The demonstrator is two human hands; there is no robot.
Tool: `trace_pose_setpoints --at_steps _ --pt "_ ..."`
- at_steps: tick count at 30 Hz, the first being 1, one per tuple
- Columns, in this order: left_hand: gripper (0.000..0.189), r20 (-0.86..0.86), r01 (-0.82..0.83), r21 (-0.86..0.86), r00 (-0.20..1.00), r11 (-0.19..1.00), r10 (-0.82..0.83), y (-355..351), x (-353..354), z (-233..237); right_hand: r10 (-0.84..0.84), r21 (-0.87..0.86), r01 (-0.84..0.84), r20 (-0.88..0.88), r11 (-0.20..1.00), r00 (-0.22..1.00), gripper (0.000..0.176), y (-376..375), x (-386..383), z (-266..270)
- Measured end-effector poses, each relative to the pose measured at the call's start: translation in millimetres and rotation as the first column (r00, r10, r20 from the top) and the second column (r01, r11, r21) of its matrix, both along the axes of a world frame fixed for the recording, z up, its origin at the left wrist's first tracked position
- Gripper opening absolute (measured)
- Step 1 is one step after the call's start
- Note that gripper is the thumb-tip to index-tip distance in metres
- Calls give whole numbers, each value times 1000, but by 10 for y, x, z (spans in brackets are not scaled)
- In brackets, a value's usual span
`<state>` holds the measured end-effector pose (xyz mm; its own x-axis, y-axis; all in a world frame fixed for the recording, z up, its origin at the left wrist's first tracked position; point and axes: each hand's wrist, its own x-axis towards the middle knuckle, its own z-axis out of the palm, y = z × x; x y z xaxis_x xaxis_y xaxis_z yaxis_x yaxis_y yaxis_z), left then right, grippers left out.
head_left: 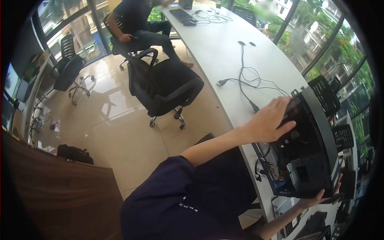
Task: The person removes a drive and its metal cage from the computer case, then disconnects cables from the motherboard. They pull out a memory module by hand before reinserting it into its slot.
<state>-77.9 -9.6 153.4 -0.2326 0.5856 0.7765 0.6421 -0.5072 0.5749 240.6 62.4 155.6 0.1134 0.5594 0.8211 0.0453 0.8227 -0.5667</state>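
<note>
An open black desktop computer case (306, 150) rests on the white table at the right, its inner wires (272, 162) and metal parts showing. My left hand (274, 122) is at the case's far end, fingers curled over its edge and thumb pointing across the dark inside. At the near end, my right hand (320, 199) grips the lower corner, with the thumb on one side and fingers around the front panel. Part of that hand is hidden behind the case. A black power cable (242, 80) lies beyond my left hand.
A long white table (216, 56) runs away from me, with a keyboard (183, 17) and a mouse (189, 23) at its far end. A black office chair (164, 84) stands left of it. Another person (134, 20) sits beyond. A black bag (75, 154) lies on the floor.
</note>
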Motion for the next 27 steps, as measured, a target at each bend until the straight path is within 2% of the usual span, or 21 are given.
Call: trace_pose_setpoints --at_steps 2,4,5,6,7,8,9,10,11,14,15,16,18,21,25,27 --pt "61 -22 27 -8 999 1000 -27 25 -27 12 73 -14 -75 -80 997 994 72 -27 -87 22" --pt "57 -45 61 -18 997 998 -62 31 -38 -6 86 56 -83 -44 995 995 73 48 -24 -43" --pt "55 -54 -22 -29 998 999 20 39 -30 -30 85 94 -84 -5 992 996 75 74 17 -53" --pt "54 -71 -96 -37 993 995 93 49 -28 -32 102 20 -102 -26 995 994 79 72 94 -109" --pt "52 88 35 -147 996 989 -22 -5 -11 21 88 65 -89 8 994 996 82 45 113 -112" --pt "51 154 73 -154 987 985 -49 32 0 -8 77 109 -80 37 991 996 85 56 64 -104" --pt "49 164 109 -154 983 982 -83 76 -47 -67 103 111 -106 30 988 994 87 72 54 -125" --pt "46 129 51 -101 991 994 -37 145 -81 -193 120 102 -122 28 987 992 89 75 72 -157" --pt "41 166 110 -95 982 989 -93 159 -118 -192 95 80 -96 12 992 995 89 42 63 -170" --pt "47 284 152 -259 956 954 -75 123 -128 -118 37 101 -42 53 994 998 89 20 61 -137" --pt "45 199 113 -101 976 988 -92 262 -191 -293 22 94 -29 72 995 997 88 16 68 -89" --pt "43 179 115 -77 979 990 -100 282 -191 -286 32 85 -39 85 996 996 87 42 39 -77" --pt "42 173 78 -134 984 988 -54 333 -156 -183 69 38 -72 60 997 996 84 104 0 -32" --pt "45 152 64 -211 988 975 -32 585 -130 -33 36 -64 -28 131 998 991 73 365 39 125" --pt "48 117 95 -277 991 956 -65 714 -184 4 45 -158 -26 115 987 992 66 567 40 165" --pt "54 -73 57 -179 995 982 -71 709 -309 -262 36 -151 -17 124 988 992 65 661 59 106"
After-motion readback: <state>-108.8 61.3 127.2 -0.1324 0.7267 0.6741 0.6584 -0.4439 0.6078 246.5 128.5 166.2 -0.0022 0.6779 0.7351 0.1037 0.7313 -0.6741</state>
